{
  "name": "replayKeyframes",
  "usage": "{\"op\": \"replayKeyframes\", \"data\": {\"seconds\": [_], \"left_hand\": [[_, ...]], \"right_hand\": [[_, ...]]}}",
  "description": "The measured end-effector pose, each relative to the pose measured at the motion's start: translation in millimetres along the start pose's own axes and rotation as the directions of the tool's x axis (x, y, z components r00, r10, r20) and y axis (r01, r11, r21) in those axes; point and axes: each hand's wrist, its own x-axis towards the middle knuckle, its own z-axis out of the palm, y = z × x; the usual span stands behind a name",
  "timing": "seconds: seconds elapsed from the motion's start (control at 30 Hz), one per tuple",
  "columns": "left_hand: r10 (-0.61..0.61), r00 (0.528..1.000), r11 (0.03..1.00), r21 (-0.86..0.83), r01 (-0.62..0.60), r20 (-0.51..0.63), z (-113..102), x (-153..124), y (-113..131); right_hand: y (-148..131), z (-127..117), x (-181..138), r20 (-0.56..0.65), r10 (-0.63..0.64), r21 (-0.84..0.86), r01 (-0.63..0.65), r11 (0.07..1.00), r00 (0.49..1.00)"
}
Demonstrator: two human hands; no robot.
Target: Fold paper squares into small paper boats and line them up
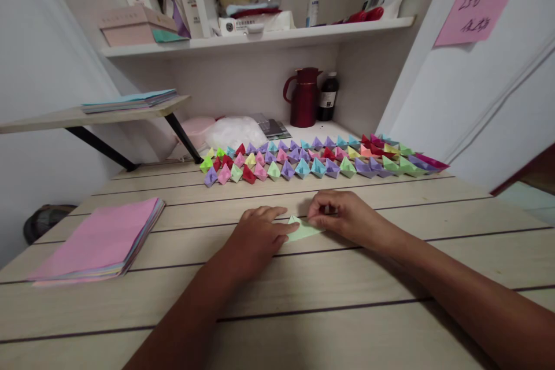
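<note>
- Wooden table (390, 324) fills the view.
- Pink-topped paper stack (97, 243) lies at its left.
- Rows of coloured paper boats (321, 162) stand at the far edge.
- Left hand (255, 238) presses flat, fingers together, on the green paper.
- Right hand (342, 217) pinches its right edge.
- Folded green paper (302, 230) lies between them, mid-table.

A small piece of light green paper (303, 229) is laid flat on the table. It is folded to a point and partly hidden by fingers.
</note>
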Motion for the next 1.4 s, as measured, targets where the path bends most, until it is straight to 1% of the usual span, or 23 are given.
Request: {"op": "replayKeyframes", "data": {"seconds": [0.07,0.13,0.2,0.33,0.47,0.53,0.63,0.7,0.83,0.97,1.03,1.17,1.3,1.37,1.4], "left_hand": [[0.003,1.000,1.000,-0.009,-0.003,-0.008,1,0,-1],[-0.002,1.000,1.000,-0.026,0.002,-0.012,1,-1,-1],[-0.013,1.000,0.999,-0.047,0.013,-0.010,1,-1,-1],[-0.018,1.000,0.998,-0.062,0.016,-0.017,0,-2,0],[-0.046,0.999,0.992,-0.116,0.043,-0.024,-1,-1,1],[-0.085,0.996,0.982,-0.173,0.078,-0.032,0,-1,1],[-0.139,0.989,0.968,-0.220,0.123,-0.059,2,1,-1],[-0.156,0.985,0.966,-0.218,0.137,-0.071,5,1,-2],[-0.139,0.986,0.972,-0.202,0.118,-0.093,10,2,-3],[-0.116,0.986,0.979,-0.183,0.093,-0.118,13,2,-4],[-0.112,0.986,0.980,-0.178,0.089,-0.123,14,2,-5],[-0.114,0.987,0.980,-0.176,0.093,-0.117,14,2,-4],[-0.110,0.983,0.980,-0.184,0.083,-0.147,14,2,-2],[-0.148,0.971,0.961,-0.260,0.097,-0.188,14,3,-2],[-0.185,0.961,0.935,-0.337,0.108,-0.207,14,4,-2]], "right_hand": [[-3,2,0,0.089,-0.062,-0.052,0.067,0.996,0.994],[-4,3,0,0.134,-0.090,-0.097,0.104,0.990,0.987],[-4,3,0,0.134,-0.071,-0.104,0.085,0.991,0.988],[-5,6,0,0.070,0.000,-0.089,0.006,0.996,0.998],[-3,13,3,0.039,-0.013,-0.132,0.018,0.991,0.999],[-1,16,4,0.053,-0.022,-0.153,0.030,0.988,0.998],[1,17,5,0.106,-0.045,-0.135,0.059,0.989,0.993],[2,17,6,0.126,-0.043,-0.107,0.057,0.993,0.991],[1,15,6,0.131,0.010,-0.036,-0.006,0.999,0.991],[1,14,6,0.111,0.030,0.040,-0.035,0.999,0.993],[1,14,6,0.100,0.048,0.111,-0.059,0.992,0.994],[1,17,6,0.135,0.116,0.307,-0.153,0.939,0.984],[1,20,8,0.161,0.154,0.422,-0.209,0.882,0.975],[1,20,8,0.148,0.179,0.486,-0.229,0.844,0.973],[1,20,9,0.133,0.196,0.533,-0.237,0.812,0.971]]}}
